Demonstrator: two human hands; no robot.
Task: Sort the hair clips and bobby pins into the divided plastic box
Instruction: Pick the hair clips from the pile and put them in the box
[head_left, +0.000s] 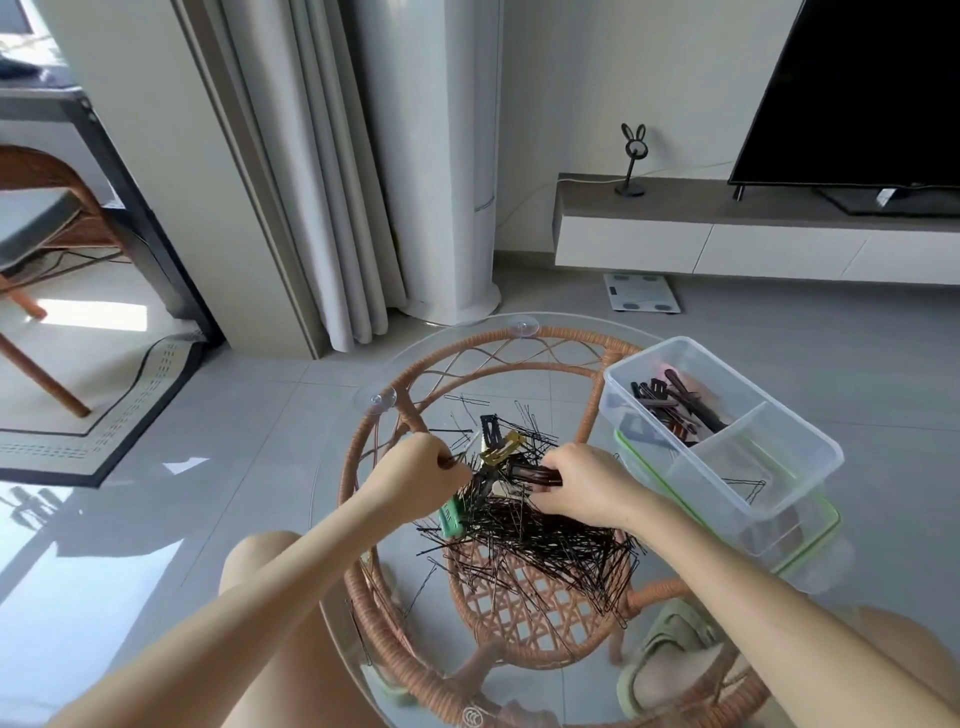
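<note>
A big heap of black bobby pins (540, 540) lies on the round glass table top (353, 457). Among them lie a gold snap clip (501, 449), a black snap clip (491, 427) and a green clip (451, 514). My right hand (587, 486) is closed on a dark brown hair clip (532, 474) just above the heap. My left hand (421, 475) pinches a few bobby pins at the heap's left edge. The clear divided plastic box (795, 441) stands to the right; its far compartment holds several dark clips (675, 408), its near one a few bobby pins (748, 486).
The box rests on a green-rimmed lid (826, 530). The glass top sits on a wicker frame (363, 431) with suction cups. Under the glass I see a sandal (670, 654) and my knees. A TV stand, a curtain and a bathroom scale lie beyond.
</note>
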